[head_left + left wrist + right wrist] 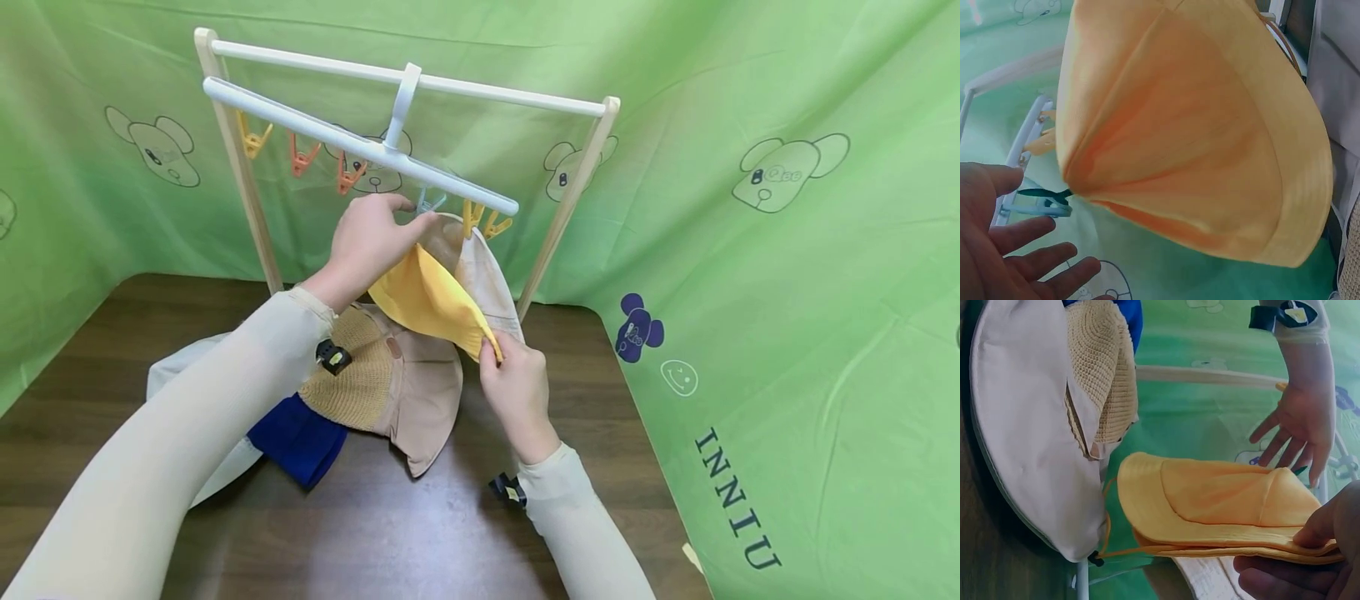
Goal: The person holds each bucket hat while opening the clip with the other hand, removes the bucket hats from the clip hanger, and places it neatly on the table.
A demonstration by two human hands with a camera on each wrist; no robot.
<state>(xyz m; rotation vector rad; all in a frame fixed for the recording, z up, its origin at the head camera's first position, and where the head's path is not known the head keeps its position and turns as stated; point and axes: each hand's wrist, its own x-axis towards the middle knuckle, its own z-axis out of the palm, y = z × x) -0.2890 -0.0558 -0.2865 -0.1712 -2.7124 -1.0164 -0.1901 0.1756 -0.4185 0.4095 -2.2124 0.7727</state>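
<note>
the yellow hat (427, 300) is held up in the air above the bench (420, 542), its brim pinched between thumb and fingers by the grip of the right hand (517, 383), while its crown tip is brought right up to the blue clip (430, 202) under the hanger (315, 125). nothing is gripped by the left hand (997, 244); its fingers are spread just beside that clip. whether the crown has been caught by the clip cannot be told for certain. for a sound hang, the brim is best supported by the right hand until the bite has been tested with a light tug; if only a sliver of cloth is caught, the clip should be squeezed and a deeper fold fed in. the cord toggle (1095, 559) should be held clear of snags, and the pale hat (487, 279), hung alongside from a yellow clip (471, 218), should not be knocked.
</note>
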